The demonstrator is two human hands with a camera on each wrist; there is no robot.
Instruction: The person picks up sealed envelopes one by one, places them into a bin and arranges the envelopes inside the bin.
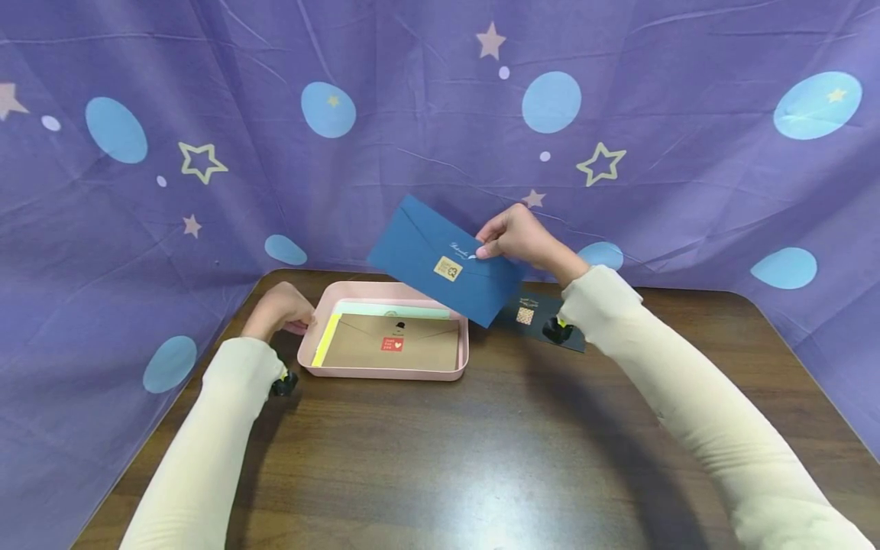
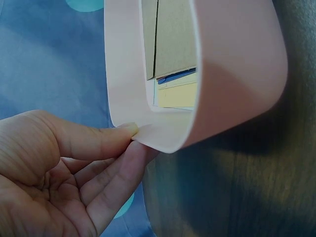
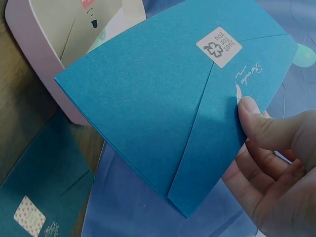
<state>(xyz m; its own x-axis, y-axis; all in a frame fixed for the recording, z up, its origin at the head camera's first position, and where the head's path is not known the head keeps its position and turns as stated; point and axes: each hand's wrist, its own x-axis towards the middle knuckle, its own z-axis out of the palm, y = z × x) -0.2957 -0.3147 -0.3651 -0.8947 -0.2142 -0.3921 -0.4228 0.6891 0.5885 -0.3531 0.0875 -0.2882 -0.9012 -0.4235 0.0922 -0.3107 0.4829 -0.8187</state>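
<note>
My right hand (image 1: 520, 238) held a blue envelope (image 1: 443, 260) in the air above the far right corner of a pink tray (image 1: 385, 373), thumb (image 3: 264, 129) pressed on its flap side and the other fingers curled behind it. The envelope hung tilted, its left end higher than its right, with a small pale sticker (image 1: 448, 268) sealing the flap and a line of white script beside the thumb. It touched nothing but the hand.

My left hand (image 1: 278, 309) pinched the tray's left rim (image 2: 148, 136) between thumb (image 2: 94, 143) and fingertips, the remaining fingers loosely bent under it. The tray sat on a dark wooden table (image 1: 481, 458), toward its far left part.

Inside the tray lay a brown envelope (image 1: 395, 344) on top, closed with a red sticker (image 1: 392, 344), over a pale green sheet (image 1: 392, 309) showing along the far side and a yellow one (image 1: 325, 341) showing along the left. The left wrist view also showed a blue edge in that stack.

A second dark envelope (image 1: 539, 317) lay flat on the table just right of the tray, partly hidden by my right sleeve (image 1: 660, 367), bearing a patterned sticker (image 1: 525, 315). Purple cloth (image 1: 412, 122) with blue dots and stars hung behind and to both sides of the table.
</note>
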